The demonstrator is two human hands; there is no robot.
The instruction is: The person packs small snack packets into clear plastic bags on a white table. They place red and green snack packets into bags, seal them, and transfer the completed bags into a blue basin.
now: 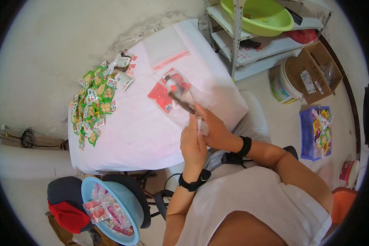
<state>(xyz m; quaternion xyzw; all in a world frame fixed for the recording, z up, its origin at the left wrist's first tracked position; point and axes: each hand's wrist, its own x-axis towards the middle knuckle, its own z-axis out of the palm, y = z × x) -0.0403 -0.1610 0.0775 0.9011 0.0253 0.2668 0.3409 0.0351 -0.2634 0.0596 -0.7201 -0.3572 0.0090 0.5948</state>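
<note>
My left hand (194,141) and my right hand (216,127) meet over the near right part of the white-covered table (135,135). Pinched at their fingertips is a small dark-brown snack packet (184,103), blurred by motion, its far end pointing away from me. Whitish clear film (199,125) shows between the hands; whether it belongs to that packet I cannot tell. Just beyond lies a red-and-clear plastic pouch (160,96), partly overlapping other red-printed packaging. Flat clear zip bags (167,46) with a red closure strip lie further back.
Many green-and-clear snack packets (95,98) are heaped along the table's left side. A light-blue basin (135,196) of pink packets stands lower left on a chair. Right are a metal shelf (233,46) with a green basin (264,18), a bucket (283,86), a carton (310,77) and a blue crate (306,135).
</note>
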